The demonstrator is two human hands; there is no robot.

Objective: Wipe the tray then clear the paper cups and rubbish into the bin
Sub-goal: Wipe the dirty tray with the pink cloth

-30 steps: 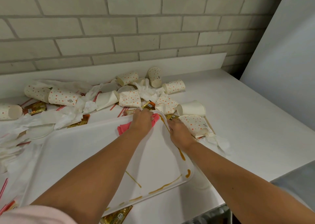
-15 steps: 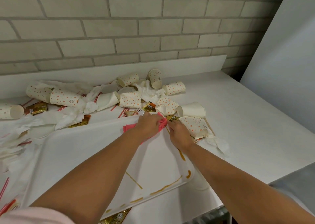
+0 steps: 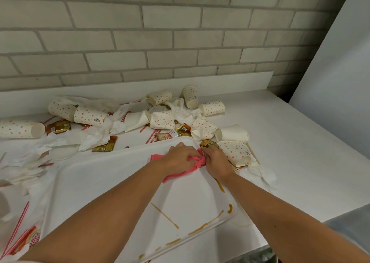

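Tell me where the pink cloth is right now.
Head view: the cloth lies at the far right corner of the tray, under the left hand, bunched against the right hand.

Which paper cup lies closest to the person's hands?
The orange-dotted cup lying on its side right beside the right hand; every other cup lies farther away.

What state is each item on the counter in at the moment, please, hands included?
tray, flat on the counter, brown streaks unwiped near its right edge.
pink cloth, bunched at the tray's far right corner.
left hand, grips the pink cloth.
right hand, at the tray's rim against the cloth; grip hidden.
paper cups, lying tipped over on the counter.
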